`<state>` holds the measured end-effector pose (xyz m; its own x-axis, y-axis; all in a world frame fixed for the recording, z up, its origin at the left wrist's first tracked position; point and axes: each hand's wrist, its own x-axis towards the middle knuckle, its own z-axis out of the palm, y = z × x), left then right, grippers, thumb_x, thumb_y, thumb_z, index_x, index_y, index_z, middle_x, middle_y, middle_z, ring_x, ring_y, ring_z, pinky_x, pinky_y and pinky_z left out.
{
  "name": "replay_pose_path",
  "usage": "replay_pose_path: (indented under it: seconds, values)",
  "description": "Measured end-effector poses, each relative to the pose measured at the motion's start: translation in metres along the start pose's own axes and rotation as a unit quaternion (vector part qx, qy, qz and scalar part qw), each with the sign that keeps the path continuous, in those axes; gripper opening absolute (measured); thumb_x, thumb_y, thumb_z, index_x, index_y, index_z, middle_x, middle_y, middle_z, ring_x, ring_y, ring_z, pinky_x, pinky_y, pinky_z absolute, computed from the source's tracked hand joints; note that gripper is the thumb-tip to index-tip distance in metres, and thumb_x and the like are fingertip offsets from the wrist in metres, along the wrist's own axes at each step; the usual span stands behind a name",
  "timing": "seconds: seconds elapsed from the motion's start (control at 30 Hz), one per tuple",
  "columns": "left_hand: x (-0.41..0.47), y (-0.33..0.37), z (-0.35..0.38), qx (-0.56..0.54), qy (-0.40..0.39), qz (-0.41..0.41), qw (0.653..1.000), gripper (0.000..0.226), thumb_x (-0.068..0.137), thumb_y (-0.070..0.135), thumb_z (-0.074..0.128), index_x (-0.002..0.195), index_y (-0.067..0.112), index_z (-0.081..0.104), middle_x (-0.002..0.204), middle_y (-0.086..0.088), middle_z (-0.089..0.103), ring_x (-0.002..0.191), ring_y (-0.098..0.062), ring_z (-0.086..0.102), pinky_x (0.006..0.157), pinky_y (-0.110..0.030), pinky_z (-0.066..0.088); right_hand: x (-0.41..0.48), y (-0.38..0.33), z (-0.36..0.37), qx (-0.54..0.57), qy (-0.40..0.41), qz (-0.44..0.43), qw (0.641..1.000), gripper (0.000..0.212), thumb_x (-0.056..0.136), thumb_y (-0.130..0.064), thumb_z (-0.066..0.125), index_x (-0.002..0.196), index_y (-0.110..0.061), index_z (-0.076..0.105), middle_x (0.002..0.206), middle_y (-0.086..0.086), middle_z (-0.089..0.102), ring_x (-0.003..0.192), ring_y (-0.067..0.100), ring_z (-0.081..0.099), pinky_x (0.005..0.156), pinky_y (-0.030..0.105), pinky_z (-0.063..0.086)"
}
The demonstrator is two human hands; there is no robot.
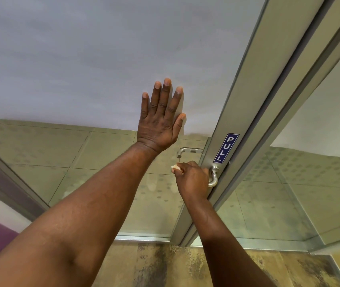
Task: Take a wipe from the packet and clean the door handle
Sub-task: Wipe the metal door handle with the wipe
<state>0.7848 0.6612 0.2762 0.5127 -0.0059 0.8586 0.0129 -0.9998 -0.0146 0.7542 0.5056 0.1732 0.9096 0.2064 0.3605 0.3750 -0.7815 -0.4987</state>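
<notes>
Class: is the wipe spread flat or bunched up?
Bunched: only a small white wad of the wipe pokes from the right hand, fisted at the handle.

The glass door (107, 59), frosted above and clear below, carries everything. A metal frame (245, 96) runs from five to one o'clock along its edge. On that frame sit a blue PULL sign (226, 148) and, at seven o'clock of it, the metal handle (213, 179).

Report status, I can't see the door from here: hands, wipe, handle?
Left hand flat on the frosted glass. Right hand shut on wipe, at the door handle. Nothing in the way.
</notes>
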Motion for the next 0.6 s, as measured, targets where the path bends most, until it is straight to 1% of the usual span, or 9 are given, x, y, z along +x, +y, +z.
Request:
replay_pose_path:
  seconds: [0.1, 0.2, 0.27, 0.3, 0.33, 0.37, 0.43, 0.53, 0.6]
  values:
    - [0.001, 0.0, 0.0, 0.01, -0.005, 0.005, 1.0, 0.076, 0.107, 0.047, 0.027, 0.158, 0.024, -0.024, 0.161, -0.001, -0.043, 0.151, -0.021, -0.035, 0.124, -0.045, -0.018, -0.007, 0.003, -0.011, 0.118, 0.015, 0.037, 0.992, 0.022, 0.087, -0.033, 0.075, 0.107, -0.024, 0.08, 0.098, -0.003, 0.077, 0.086, 0.016, 0.069, 0.091, 0.042, 0.051]
    - [0.001, 0.0, -0.002, 0.017, -0.011, 0.006, 1.0, 0.076, 0.107, 0.046, 0.031, 0.159, 0.023, -0.02, 0.165, -0.005, -0.036, 0.152, -0.021, -0.033, 0.124, -0.044, -0.018, -0.013, 0.002, -0.027, 0.199, 0.039, 0.07, 0.977, 0.029, 0.09, -0.031, 0.071, 0.117, -0.022, 0.076, 0.107, -0.005, 0.078, 0.094, 0.01, 0.071, 0.089, 0.036, 0.059]
    - [0.0, 0.001, -0.005, 0.026, -0.018, 0.0, 1.0, 0.076, 0.108, 0.045, 0.035, 0.161, 0.022, -0.014, 0.171, -0.015, -0.014, 0.153, -0.022, -0.03, 0.125, -0.044, -0.015, -0.015, 0.001, -0.038, 0.22, 0.057, 0.073, 0.971, 0.029, 0.092, -0.026, 0.069, 0.12, -0.025, 0.075, 0.105, -0.005, 0.079, 0.093, 0.008, 0.071, 0.085, 0.035, 0.061]
    - [-0.001, 0.001, -0.006, 0.027, -0.024, -0.005, 0.999, 0.075, 0.108, 0.044, 0.036, 0.161, 0.02, -0.01, 0.17, -0.018, -0.001, 0.154, -0.022, -0.029, 0.125, -0.045, -0.014, -0.015, 0.001, -0.042, 0.226, 0.059, 0.077, 0.969, 0.029, 0.093, -0.024, 0.067, 0.12, -0.027, 0.074, 0.104, -0.004, 0.078, 0.093, 0.01, 0.071, 0.084, 0.036, 0.061]
    - [-0.002, 0.002, -0.009, 0.026, -0.029, -0.008, 0.999, 0.074, 0.108, 0.044, 0.037, 0.163, 0.018, -0.007, 0.169, -0.019, 0.005, 0.154, -0.022, -0.027, 0.126, -0.045, -0.012, -0.016, 0.001, -0.049, 0.237, 0.063, 0.08, 0.966, 0.029, 0.093, -0.022, 0.066, 0.12, -0.028, 0.074, 0.103, -0.003, 0.078, 0.093, 0.013, 0.071, 0.083, 0.036, 0.061]
    - [-0.003, 0.003, -0.012, 0.023, -0.038, -0.013, 0.999, 0.074, 0.108, 0.043, 0.038, 0.164, 0.017, -0.003, 0.169, -0.019, 0.007, 0.155, -0.022, -0.026, 0.126, -0.045, -0.011, -0.017, 0.0, -0.054, 0.249, 0.068, 0.081, 0.963, 0.029, 0.093, -0.021, 0.065, 0.12, -0.029, 0.073, 0.102, -0.002, 0.078, 0.091, 0.014, 0.071, 0.081, 0.036, 0.061]
    - [-0.004, 0.006, -0.019, 0.013, -0.057, -0.024, 0.998, 0.073, 0.108, 0.041, 0.039, 0.165, 0.018, 0.001, 0.171, -0.017, 0.004, 0.155, -0.021, -0.024, 0.128, -0.046, -0.007, -0.018, 0.0, -0.065, 0.262, 0.084, 0.073, 0.959, 0.028, 0.093, -0.018, 0.065, 0.117, -0.03, 0.072, 0.098, -0.002, 0.077, 0.087, 0.013, 0.071, 0.076, 0.032, 0.061]
    - [-0.004, 0.014, -0.033, -0.003, -0.078, -0.036, 0.996, 0.078, 0.104, 0.033, 0.046, 0.165, 0.019, 0.0, 0.173, -0.014, -0.001, 0.158, -0.023, -0.017, 0.129, -0.05, 0.001, -0.023, 0.001, -0.082, 0.271, 0.1, 0.059, 0.956, 0.028, 0.092, -0.016, 0.068, 0.114, -0.033, 0.07, 0.093, -0.009, 0.075, 0.082, 0.003, 0.069, 0.068, 0.024, 0.057]
    - [-0.004, 0.022, -0.044, -0.003, -0.095, -0.049, 0.994, 0.085, 0.1, 0.025, 0.052, 0.165, 0.019, -0.002, 0.173, -0.013, -0.005, 0.16, -0.028, -0.01, 0.129, -0.052, 0.004, -0.025, 0.001, -0.093, 0.287, 0.103, 0.052, 0.951, 0.029, 0.092, -0.015, 0.07, 0.113, -0.034, 0.068, 0.093, -0.016, 0.073, 0.085, -0.003, 0.069, 0.068, 0.016, 0.055]
